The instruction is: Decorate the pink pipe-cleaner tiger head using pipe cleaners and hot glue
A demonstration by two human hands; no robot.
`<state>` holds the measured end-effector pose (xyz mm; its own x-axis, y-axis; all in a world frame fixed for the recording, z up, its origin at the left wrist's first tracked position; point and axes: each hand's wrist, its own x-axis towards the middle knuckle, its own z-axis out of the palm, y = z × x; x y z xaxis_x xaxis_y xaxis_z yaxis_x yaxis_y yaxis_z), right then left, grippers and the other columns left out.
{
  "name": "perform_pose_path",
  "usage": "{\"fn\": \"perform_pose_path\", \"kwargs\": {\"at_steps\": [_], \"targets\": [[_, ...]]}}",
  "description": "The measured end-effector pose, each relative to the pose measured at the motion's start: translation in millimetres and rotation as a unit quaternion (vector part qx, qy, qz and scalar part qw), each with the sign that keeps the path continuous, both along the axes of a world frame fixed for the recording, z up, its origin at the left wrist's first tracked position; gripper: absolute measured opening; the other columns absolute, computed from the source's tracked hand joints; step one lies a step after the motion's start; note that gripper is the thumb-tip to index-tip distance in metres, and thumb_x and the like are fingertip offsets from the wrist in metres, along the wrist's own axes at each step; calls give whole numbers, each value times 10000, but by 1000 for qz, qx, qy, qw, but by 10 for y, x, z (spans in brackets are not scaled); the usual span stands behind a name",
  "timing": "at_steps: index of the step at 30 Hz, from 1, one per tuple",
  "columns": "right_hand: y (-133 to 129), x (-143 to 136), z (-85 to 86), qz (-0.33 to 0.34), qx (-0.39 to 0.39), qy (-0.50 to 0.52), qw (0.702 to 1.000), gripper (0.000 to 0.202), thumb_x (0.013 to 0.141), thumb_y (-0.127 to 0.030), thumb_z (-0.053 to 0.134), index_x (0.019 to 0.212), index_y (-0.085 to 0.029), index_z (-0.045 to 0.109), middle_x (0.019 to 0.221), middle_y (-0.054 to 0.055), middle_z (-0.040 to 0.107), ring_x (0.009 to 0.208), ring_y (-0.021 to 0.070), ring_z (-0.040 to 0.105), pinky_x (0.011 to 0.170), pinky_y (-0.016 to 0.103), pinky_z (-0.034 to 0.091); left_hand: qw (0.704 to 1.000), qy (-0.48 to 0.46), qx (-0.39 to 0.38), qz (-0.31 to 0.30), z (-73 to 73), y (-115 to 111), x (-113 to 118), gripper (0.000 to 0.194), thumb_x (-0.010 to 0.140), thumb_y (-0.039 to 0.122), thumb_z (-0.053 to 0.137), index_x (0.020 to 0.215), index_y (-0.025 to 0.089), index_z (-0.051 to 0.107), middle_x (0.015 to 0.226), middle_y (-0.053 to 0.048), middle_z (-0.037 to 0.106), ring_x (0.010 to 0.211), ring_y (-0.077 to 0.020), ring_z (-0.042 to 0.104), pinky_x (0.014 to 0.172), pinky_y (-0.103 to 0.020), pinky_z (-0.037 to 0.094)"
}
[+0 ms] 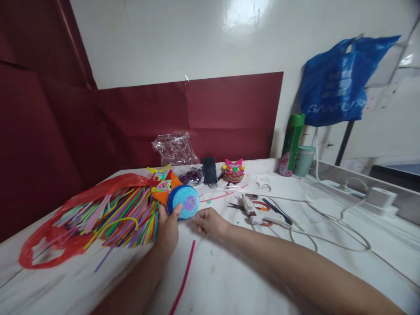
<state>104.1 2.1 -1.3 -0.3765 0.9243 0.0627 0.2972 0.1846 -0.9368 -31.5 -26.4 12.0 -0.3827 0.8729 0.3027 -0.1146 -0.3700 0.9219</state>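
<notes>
My left hand (169, 225) is closed around a blue coiled disc (188, 205) with a purple centre and a dark blue rim, thumb on its face. Orange pointed pieces with a pink and green pattern (163, 187) show just behind the disc; I cannot tell whether they are joined to it. My right hand (208, 222) is at the disc's lower right edge, fingers pinched together; what they hold, if anything, is too small to make out. A single pink pipe cleaner (185, 275) lies on the table below my hands.
Many coloured pipe cleaners (121, 214) spread over a red plastic bag (65, 249) at left. A glue gun (251, 210), scissors (236, 206) and cables (328, 214) lie at right. Behind stand a phone (210, 170), a pink lion-head figure (234, 170) and a green spray can (292, 144).
</notes>
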Motion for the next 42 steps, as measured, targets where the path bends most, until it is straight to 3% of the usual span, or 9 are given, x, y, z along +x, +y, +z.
{"fn": "perform_pose_path", "kwargs": {"at_steps": [5, 9, 12, 15, 20, 26, 31, 39, 42], "targets": [[405, 156, 2, -86, 64, -79, 991, 333, 824, -300, 505, 523, -162, 474, 436, -35, 479, 375, 65, 356, 400, 195, 284, 991, -135, -12, -5, 130, 238, -163, 487, 741, 391, 626, 1181, 305, 434, 1228, -43, 564, 1020, -201, 603, 825, -369, 522], [550, 106, -45, -65, 130, -175, 974, 111, 728, -214, 626, 649, -144, 591, 636, 31, 630, 564, 124, 531, 533, 220, 370, 989, -142, -26, -22, 152, 378, -212, 500, 716, 372, 663, 1164, 314, 448, 1256, -42, 553, 1023, -197, 601, 811, -373, 527], [583, -41, -130, -32, 171, -241, 955, 67, 688, -167, 657, 751, -152, 639, 806, 77, 680, 757, 195, 602, 676, 267, 410, 983, -168, -29, -73, 209, 321, -246, 459, 757, 363, 613, 1187, 307, 463, 1270, -44, 553, 1071, -221, 579, 834, -409, 518], [705, -104, -153, -39, 196, -283, 938, 113, 756, -92, 537, 771, -128, 643, 894, 141, 678, 873, 232, 609, 764, 303, 408, 971, -214, -45, -102, 397, 177, -352, 404, 797, 428, 535, 1166, 264, 523, 1218, -61, 597, 1139, -264, 534, 867, -463, 495], [892, -16, 32, -65, 230, -262, 935, 172, 767, -69, 482, 834, -117, 633, 902, 146, 666, 833, 219, 616, 722, 288, 421, 972, -211, 15, -104, 688, 51, -548, 426, 818, 482, 478, 1183, 272, 536, 1219, -50, 601, 1193, -290, 483, 888, -523, 465], [451, -4, 344, -52, 282, -145, 947, 156, 836, -142, 435, 853, -162, 588, 798, 35, 652, 734, 137, 596, 666, 217, 431, 962, -242, -62, -108, 431, 214, -454, 411, 803, 432, 531, 1187, 285, 532, 1199, -49, 611, 1127, -278, 538, 854, -497, 490], [70, -98, 403, -34, 288, 39, 956, 81, 759, -162, 534, 835, -181, 554, 718, 4, 608, 653, 134, 559, 612, 228, 424, 949, -257, -91, -156, 272, 267, -237, 404, 818, 443, 491, 1155, 232, 558, 1157, -82, 632, 1071, -283, 574, 826, -481, 506], [119, 53, 364, -68, 282, 83, 953, 55, 754, -196, 523, 809, -193, 530, 686, -8, 552, 637, 136, 508, 618, 253, 412, 947, -249, -83, -184, 264, 272, -33, 373, 810, 418, 521, 1111, 209, 591, 1127, -78, 651, 1079, -277, 571, 850, -463, 509], [196, 183, 414, -77, 205, 193, 957, 90, 691, -156, 501, 751, -188, 560, 742, 5, 578, 643, 133, 519, 576, 247, 425, 953, -247, -75, -161, 256, 287, 2, 356, 799, 377, 556, 1118, 222, 584, 1140, -73, 644, 1068, -274, 578, 834, -472, 518]]}}
